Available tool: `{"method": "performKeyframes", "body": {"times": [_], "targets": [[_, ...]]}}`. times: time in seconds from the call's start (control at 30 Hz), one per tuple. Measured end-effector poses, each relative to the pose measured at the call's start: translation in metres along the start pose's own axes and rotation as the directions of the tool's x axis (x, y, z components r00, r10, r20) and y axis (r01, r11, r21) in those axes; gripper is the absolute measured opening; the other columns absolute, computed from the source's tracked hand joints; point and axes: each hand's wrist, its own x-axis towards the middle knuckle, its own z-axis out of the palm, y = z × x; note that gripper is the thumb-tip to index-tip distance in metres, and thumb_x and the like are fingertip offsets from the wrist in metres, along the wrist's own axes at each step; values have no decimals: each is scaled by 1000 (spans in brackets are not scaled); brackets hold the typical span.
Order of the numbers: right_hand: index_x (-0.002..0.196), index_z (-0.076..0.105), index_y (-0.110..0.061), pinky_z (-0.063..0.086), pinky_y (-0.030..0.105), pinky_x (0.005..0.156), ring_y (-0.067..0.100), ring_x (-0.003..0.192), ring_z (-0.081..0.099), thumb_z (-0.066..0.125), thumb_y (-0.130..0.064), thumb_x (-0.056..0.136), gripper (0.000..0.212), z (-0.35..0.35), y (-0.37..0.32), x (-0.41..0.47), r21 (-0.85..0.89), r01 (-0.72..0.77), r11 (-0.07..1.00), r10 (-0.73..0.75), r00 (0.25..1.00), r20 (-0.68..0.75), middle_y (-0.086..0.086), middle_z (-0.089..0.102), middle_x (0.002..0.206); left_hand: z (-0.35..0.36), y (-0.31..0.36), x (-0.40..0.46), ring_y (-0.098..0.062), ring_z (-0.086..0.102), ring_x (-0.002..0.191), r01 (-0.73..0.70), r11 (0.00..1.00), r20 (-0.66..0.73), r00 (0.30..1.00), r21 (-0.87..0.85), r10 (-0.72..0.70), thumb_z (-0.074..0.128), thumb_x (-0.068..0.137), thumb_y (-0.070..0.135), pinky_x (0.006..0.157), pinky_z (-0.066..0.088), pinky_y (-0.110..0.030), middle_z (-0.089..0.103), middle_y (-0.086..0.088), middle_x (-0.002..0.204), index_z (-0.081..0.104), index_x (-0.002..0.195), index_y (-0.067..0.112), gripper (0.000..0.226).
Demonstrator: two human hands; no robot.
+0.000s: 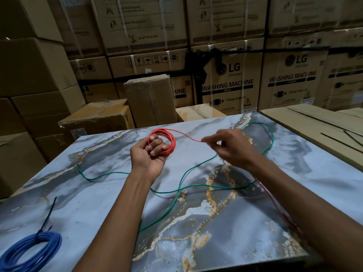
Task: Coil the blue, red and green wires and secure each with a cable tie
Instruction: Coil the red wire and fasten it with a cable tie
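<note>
Blue coil (29,250) at seven o'clock is tied; red wire (164,141) is mid-coil.
My left grip (151,154) holds the red loops above the tabletop (225,222); my right grip (227,148) pinches the tail at three o'clock. Next comes winding it in; green wire (196,186) waits.

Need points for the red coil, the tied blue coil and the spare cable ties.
red wire coil (172,143), head view, right side of the loops round the left hand's fingers.
blue wire coil (51,240), head view, upper right arc of the bundle.
spare cable ties (339,141), head view, middle of the longer black strip on cardboard.
</note>
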Motion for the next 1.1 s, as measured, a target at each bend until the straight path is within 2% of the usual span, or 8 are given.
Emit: {"method": "performKeyframes", "body": {"times": [0.1,0.2,0.33,0.5,0.7,0.87,1.0,1.1], "targets": [[129,71,-25,50,29,71,18,82,64,60,-17,97,35,16,-25,2,-246,166,955,-124,977,175,3,73,104,-3,2,4,-7,27,40,-41,999,-45,998,21,42,30,106,20,57,45,-23,31,6,53,48,78,13,34],[130,70,-24,50,35,75,30,95,66,54,-17,95,39,20,-40,5,-350,227,909,-125,948,292,6,69,109,-4,-1,7,-6,31,41,-61,995,-93,993,82,68,32,109,30,68,40,-22,35,5,53,49,81,12,38],[114,75,-17,56,38,70,31,83,66,56,-16,91,30,22,-51,6,-434,348,831,-161,897,412,7,69,102,-2,-9,6,-6,32,42,-46,977,-120,990,209,73,33,109,33,67,40,-22,38,4,52,49,80,12,39],[80,70,-13,30,33,53,34,60,55,61,-12,86,11,22,-64,1,-394,463,794,-271,850,451,8,58,76,4,-21,1,-7,34,44,-24,921,-114,991,390,74,33,109,33,62,35,-22,42,4,52,49,80,11,40],[97,69,-14,32,35,48,35,57,55,56,-16,93,14,36,-55,-11,-369,440,819,-299,876,379,9,59,95,3,-24,4,-11,43,43,-42,875,-127,985,482,118,31,110,30,49,43,-21,47,0,51,47,78,10,42],[105,71,-18,40,34,47,33,52,55,63,-21,92,16,38,-52,-15,-364,425,829,-308,890,336,8,62,97,-3,-30,4,-19,55,51,-85,666,-55,981,742,187,34,110,31,61,49,-33,57,-3,57,49,81,10,39],[93,76,-18,43,31,50,29,57,60,64,-18,87,13,27,-53,-11,-246,411,878,-350,901,255,5,67,79,0,-31,-6,-14,57,57,-144,321,84,977,936,193,28,110,31,60,49,-27,60,-5,67,49,82,10,41],[96,79,-20,39,26,50,23,57,60,67,-15,78,23,21,-55,-13,-184,403,896,-360,904,230,0,70,82,3,-31,-9,-10,57,57,-171,254,135,979,952,154,28,110,32,61,49,-24,62,-3,67,52,81,10,43]]}}
